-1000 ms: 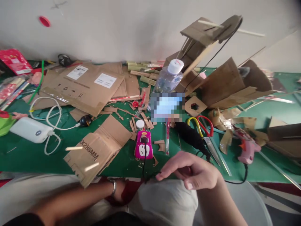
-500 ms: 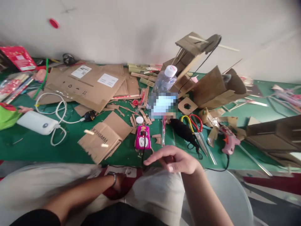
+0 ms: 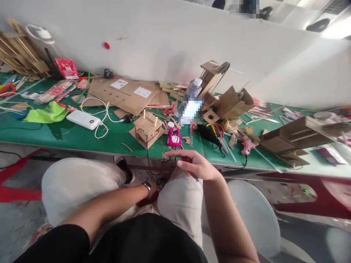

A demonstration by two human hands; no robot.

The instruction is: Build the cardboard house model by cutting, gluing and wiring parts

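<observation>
My right hand (image 3: 193,165) hovers palm down over my right thigh, just off the table's front edge. Its index finger is stretched out to the left and the thumb stands apart. Black cord (image 3: 170,158) loops close to the fingertips; whether they touch it I cannot tell. My left hand (image 3: 153,187), below a wrist band, is low between my thighs beside something red, its fingers mostly hidden. Nearest on the table are a pink plug-like device (image 3: 174,137) with a white face and a small cardboard box model (image 3: 146,131) with wooden pegs on top.
The green table (image 3: 90,140) carries flattened cardboard (image 3: 128,95), a white power bank (image 3: 83,119), a plastic bottle (image 3: 194,87), scissors (image 3: 219,137) and a pink glue gun (image 3: 246,144). Cardboard models (image 3: 290,137) stand at the right. A grey stool (image 3: 253,215) is beside me.
The view has drawn back and shifted, so more of the table's two ends shows. My right hand keeps nearly the same pose, and my left hand stays low between my thighs.
</observation>
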